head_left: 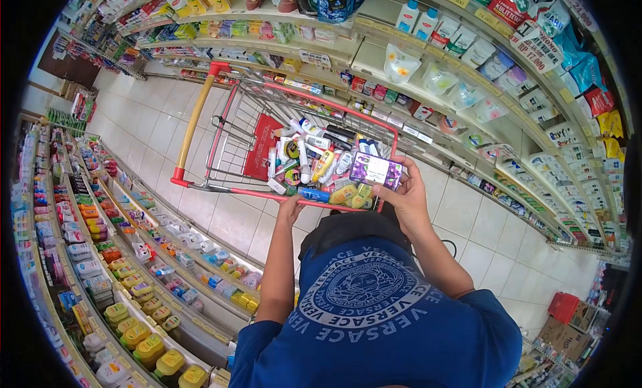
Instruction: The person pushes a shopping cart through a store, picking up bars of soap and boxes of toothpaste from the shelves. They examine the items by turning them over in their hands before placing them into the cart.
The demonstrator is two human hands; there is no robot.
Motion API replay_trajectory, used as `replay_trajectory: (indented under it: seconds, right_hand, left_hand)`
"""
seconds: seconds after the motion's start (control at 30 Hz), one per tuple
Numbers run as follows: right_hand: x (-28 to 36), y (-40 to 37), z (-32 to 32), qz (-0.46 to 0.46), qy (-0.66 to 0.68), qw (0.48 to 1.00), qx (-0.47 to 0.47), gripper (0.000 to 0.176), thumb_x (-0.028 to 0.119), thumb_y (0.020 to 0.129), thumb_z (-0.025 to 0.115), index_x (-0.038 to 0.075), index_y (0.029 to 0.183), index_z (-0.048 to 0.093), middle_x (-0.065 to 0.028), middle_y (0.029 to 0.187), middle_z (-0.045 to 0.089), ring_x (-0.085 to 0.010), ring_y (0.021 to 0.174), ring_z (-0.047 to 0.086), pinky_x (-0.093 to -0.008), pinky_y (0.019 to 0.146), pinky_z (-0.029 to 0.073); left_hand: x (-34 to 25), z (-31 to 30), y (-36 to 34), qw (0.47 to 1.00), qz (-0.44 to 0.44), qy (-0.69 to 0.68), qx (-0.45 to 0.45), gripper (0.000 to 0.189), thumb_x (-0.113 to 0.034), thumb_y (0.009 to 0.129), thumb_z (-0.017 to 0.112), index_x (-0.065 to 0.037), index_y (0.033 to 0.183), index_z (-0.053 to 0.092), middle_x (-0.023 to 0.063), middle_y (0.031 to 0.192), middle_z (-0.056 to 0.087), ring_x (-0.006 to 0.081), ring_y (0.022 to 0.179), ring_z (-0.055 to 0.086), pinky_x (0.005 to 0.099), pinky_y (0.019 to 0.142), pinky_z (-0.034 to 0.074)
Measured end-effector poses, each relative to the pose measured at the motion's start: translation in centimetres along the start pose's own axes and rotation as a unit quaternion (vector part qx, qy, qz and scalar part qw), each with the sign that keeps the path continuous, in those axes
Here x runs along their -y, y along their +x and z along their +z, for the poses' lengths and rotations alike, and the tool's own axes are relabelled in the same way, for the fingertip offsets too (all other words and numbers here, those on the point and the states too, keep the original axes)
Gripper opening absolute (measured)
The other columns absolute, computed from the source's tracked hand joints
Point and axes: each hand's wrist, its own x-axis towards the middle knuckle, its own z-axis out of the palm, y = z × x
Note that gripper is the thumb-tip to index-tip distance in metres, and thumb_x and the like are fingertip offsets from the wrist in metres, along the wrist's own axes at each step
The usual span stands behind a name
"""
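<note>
My right hand (409, 197) pinches a purple and white box (376, 171), its printed face turned up, above the near right corner of a shopping cart (281, 199). Along the cart's near side, my left hand (289, 209) is closed on the red rim. Inside the basket lies a jumble of small toiletry bottles, tubes and packs. Among them are a blue cylindrical item (313, 195) close to my left hand and yellow-green packs (352, 196) just below the box. A yellow bottle (324, 166) rests amid the pile.
Shelves of bottles and packs (137, 287) curve along the left. Across the cart, another shelf unit (381, 63) holds pouches, bottles and boxes. The cart's yellow handle (194, 124) points left over the white tiled floor (234, 231). A red box (564, 308) stands at the far right.
</note>
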Motion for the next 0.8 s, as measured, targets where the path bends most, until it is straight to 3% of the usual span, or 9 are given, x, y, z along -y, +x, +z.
replay_trajectory:
  seconds: [0.17,0.27,0.33,0.37,0.43,0.63,0.7,0.77,0.8]
  right_hand:
    - [0.9,0.7,0.4,0.002,-0.005,1.000,0.007,0.057,-0.011,0.070,0.066,0.004,0.116,0.036,-0.0131,0.108,0.053,-0.0190,0.100,0.057,-0.0288,0.085,0.048]
    - [1.0,0.6,0.3,-0.014,-0.004,1.000,0.010,0.057,-0.011,0.070,0.065,0.004,0.116,0.036,-0.0135,0.108,0.054,-0.0198,0.100,0.057,-0.0299,0.086,0.048]
    - [1.4,0.8,0.2,-0.030,0.006,1.000,-0.004,0.058,-0.011,0.071,0.065,0.003,0.118,0.035,-0.0142,0.108,0.053,-0.0203,0.100,0.057,-0.0309,0.087,0.047]
    - [1.5,0.7,0.2,-0.032,0.008,0.999,-0.005,0.058,-0.011,0.071,0.065,0.003,0.118,0.035,-0.0142,0.108,0.053,-0.0203,0.100,0.057,-0.0309,0.087,0.047]
    - [1.8,0.5,-0.2,-0.038,0.016,0.999,-0.010,0.058,-0.011,0.071,0.065,0.002,0.119,0.034,-0.0148,0.108,0.053,-0.0202,0.099,0.057,-0.0311,0.088,0.047]
    - [2.0,0.6,-0.5,-0.039,0.017,0.999,-0.018,0.058,-0.010,0.071,0.066,0.002,0.118,0.036,-0.0149,0.108,0.054,-0.0202,0.101,0.056,-0.0311,0.088,0.047]
    - [1.9,0.6,-0.5,-0.053,0.017,0.998,-0.017,0.058,-0.010,0.070,0.066,0.002,0.118,0.036,-0.0148,0.108,0.054,-0.0201,0.101,0.056,-0.0310,0.088,0.047]
    - [2.1,1.0,-0.7,-0.059,0.017,0.998,-0.019,0.058,-0.010,0.070,0.066,0.002,0.118,0.036,-0.0148,0.108,0.054,-0.0200,0.102,0.055,-0.0310,0.088,0.047]
    - [2.1,0.8,-0.7,-0.062,0.017,0.998,-0.018,0.058,-0.010,0.070,0.066,0.003,0.118,0.036,-0.0148,0.108,0.054,-0.0198,0.102,0.055,-0.0309,0.088,0.047]
  left_hand:
    - [-0.4,0.5,1.6,0.999,0.046,-0.018,0.014,0.014,0.007,0.072,0.053,0.012,0.085,0.050,0.0167,0.094,0.055,0.0255,0.079,0.059,0.0325,0.072,0.054]
    - [-0.9,1.6,1.3,0.994,0.073,-0.069,-0.033,0.044,0.010,0.071,0.050,0.009,0.113,0.039,0.0163,0.095,0.054,0.0246,0.078,0.059,0.0352,0.070,0.053]
    - [-1.7,3.4,-0.8,0.985,0.147,-0.043,-0.083,0.082,0.006,0.070,0.050,-0.012,0.136,0.005,0.0171,0.098,0.052,0.0236,0.079,0.058,0.0371,0.069,0.052]
    - [-1.7,2.8,-0.2,0.985,0.148,-0.041,-0.081,0.082,0.006,0.070,0.050,-0.012,0.136,0.005,0.0171,0.098,0.052,0.0236,0.079,0.058,0.0371,0.069,0.052]
    - [-1.3,1.5,1.3,0.988,0.135,0.062,-0.043,0.100,-0.001,0.072,0.052,-0.031,0.131,-0.023,0.0190,0.107,0.048,0.0253,0.087,0.057,0.0370,0.070,0.050]
    - [-1.6,1.0,-1.2,0.974,0.063,0.198,-0.087,0.103,-0.035,0.076,0.062,-0.027,0.134,-0.023,0.0148,0.113,0.048,0.0251,0.092,0.055,0.0393,0.068,0.048]
    - [-0.9,0.5,-3.5,0.947,0.038,0.307,-0.084,0.092,-0.049,0.077,0.058,-0.022,0.139,-0.004,0.0099,0.110,0.052,0.0228,0.089,0.056,0.0401,0.067,0.047]
    - [1.8,-3.3,-3.6,0.890,-0.035,0.450,0.066,0.067,-0.050,0.081,0.052,-0.014,0.133,0.030,0.0072,0.109,0.054,0.0229,0.091,0.055,0.0391,0.066,0.048]
    - [2.8,-5.0,-4.4,0.829,-0.052,0.541,0.129,0.050,-0.046,0.083,0.050,-0.007,0.115,0.051,0.0062,0.102,0.058,0.0228,0.090,0.055,0.0405,0.063,0.050]
